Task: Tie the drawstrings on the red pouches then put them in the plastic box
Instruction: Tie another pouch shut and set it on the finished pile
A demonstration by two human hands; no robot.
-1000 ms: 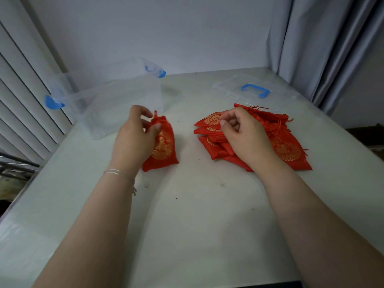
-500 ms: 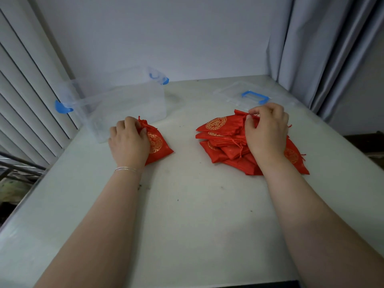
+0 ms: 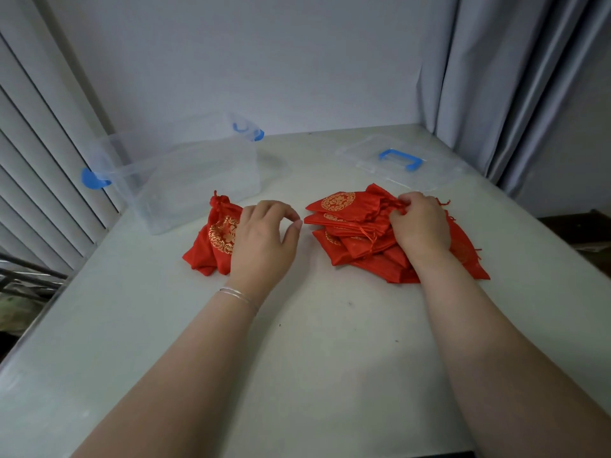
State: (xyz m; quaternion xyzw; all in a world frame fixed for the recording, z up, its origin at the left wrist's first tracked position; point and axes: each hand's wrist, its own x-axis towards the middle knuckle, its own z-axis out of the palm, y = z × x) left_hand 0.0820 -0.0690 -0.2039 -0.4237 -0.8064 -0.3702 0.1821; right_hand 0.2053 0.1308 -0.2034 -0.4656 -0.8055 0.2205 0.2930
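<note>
Plastic box empty, left hand open, right hand pinching pile of pouches.

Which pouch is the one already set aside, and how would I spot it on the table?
Start at the clear plastic box with blue latches at the table's left rear. Just in front of its near right corner lies a single red pouch, partly under the left hand. Unlike the heaped pouches under the right hand, it lies alone, its neck bunched shut.
</note>
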